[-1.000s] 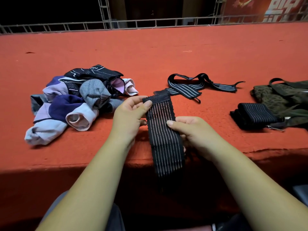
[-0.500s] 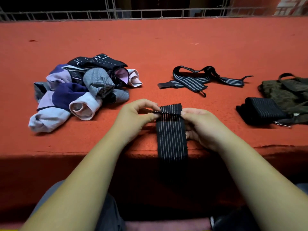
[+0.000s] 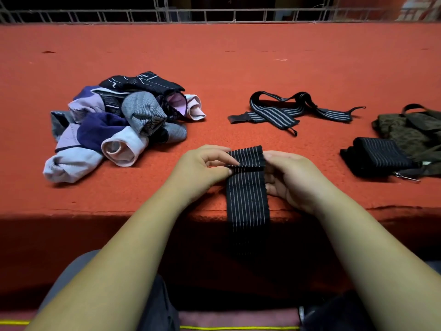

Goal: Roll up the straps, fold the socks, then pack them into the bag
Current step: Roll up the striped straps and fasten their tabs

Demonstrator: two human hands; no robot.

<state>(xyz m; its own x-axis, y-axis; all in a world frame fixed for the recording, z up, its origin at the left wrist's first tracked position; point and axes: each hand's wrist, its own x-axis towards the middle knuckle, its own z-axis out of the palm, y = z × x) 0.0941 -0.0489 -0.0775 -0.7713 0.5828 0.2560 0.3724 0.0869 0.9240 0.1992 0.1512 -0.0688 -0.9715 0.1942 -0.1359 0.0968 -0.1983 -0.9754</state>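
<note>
A black strap with thin white stripes [image 3: 247,197] lies over the front edge of the red table, its tail hanging down. Its far end is folded over into a short roll. My left hand [image 3: 202,168] pinches the roll's left side and my right hand [image 3: 286,173] pinches its right side. A second striped strap [image 3: 281,113] lies loose and tangled farther back. A rolled black strap [image 3: 377,158] sits at the right, against the dark olive bag [image 3: 410,132]. A pile of socks [image 3: 119,125] in purple, grey, black and pale pink lies at the left.
The red cloth-covered table [image 3: 214,56] stretches far back to a metal railing [image 3: 214,15]. Its front edge runs just under my wrists. My knees show below the table.
The strap's far end, held flat a second ago, has been folded over toward me into a short roll. Both hands moved close together at the roll.
</note>
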